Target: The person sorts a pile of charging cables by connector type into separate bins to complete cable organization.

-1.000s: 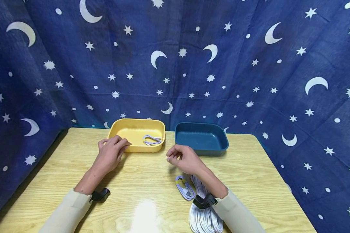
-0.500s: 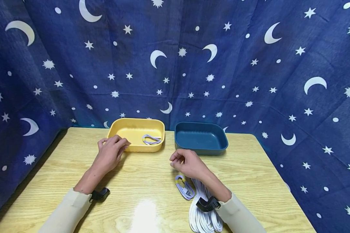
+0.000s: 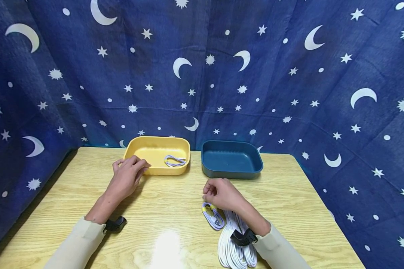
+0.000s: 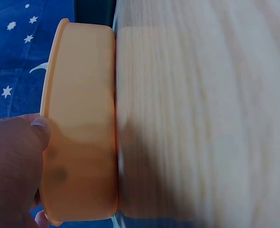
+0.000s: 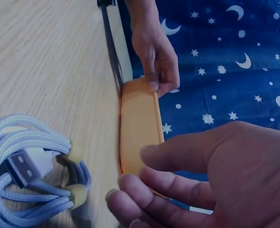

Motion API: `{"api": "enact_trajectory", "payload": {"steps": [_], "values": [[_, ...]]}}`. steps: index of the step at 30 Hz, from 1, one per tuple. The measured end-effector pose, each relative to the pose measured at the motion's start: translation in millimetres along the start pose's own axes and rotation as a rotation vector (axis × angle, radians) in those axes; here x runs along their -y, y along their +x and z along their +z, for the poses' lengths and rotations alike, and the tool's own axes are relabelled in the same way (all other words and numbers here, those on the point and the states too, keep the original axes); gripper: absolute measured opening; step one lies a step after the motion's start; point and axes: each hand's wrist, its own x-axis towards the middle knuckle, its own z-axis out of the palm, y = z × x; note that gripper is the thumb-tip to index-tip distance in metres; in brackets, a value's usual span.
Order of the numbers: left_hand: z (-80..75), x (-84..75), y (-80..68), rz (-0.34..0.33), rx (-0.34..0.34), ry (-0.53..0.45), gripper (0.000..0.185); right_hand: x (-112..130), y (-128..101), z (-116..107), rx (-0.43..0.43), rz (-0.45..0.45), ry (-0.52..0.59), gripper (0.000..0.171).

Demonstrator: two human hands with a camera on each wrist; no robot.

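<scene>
while my left hand [image 3: 127, 178] holds the near rim of the yellow tray [image 3: 157, 161], my right hand [image 3: 223, 194] hovers with fingers loosely curled, holding nothing.
just under those right fingers lies a small bundled cable [image 3: 213, 216] on the wooden table [image 3: 161, 209], beside a bigger white cable coil [image 3: 235, 250]; another small cable [image 3: 175, 161] sits inside the yellow tray, the blue tray [image 3: 231, 159] to its right.

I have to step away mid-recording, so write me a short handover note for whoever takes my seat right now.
Left hand: grips the near rim of the yellow tray.
Right hand: holds nothing, fingers loosely curled, just above the bundled cable on the table.
Done: one coiled cable lies in the yellow tray.
Left: the bundled cable and the big white cable coil beside it are on the table; the blue tray holds nothing.
</scene>
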Motion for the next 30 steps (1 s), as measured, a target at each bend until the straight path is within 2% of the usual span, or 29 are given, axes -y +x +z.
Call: {"api": "enact_trajectory", "payload": {"steps": [6, 10, 17, 22, 30], "values": [[-1.1, -0.7, 1.0, -0.001, 0.005, -0.003, 0.011, -2.8, -2.5, -1.0, 0.047, -0.014, -0.043, 0.008], [-1.2, -0.3, 1.2, -0.002, 0.008, -0.003, 0.012, -3.8, -3.6, 0.0, 0.046, -0.029, -0.103, 0.01], [-0.2, 0.3, 0.0, -0.004, 0.008, -0.005, 0.013, -5.4, -4.3, 3.1, 0.05, -0.003, -0.208, 0.013], [0.0, 0.7, -0.1, -0.008, 0.007, -0.002, 0.013, -5.8, -4.2, 3.1, 0.078, -0.005, -0.242, 0.01], [-0.6, -1.2, 0.2, -0.009, 0.005, -0.009, 0.011, -6.9, -3.4, 4.6, 0.108, 0.002, -0.292, 0.016]]}}
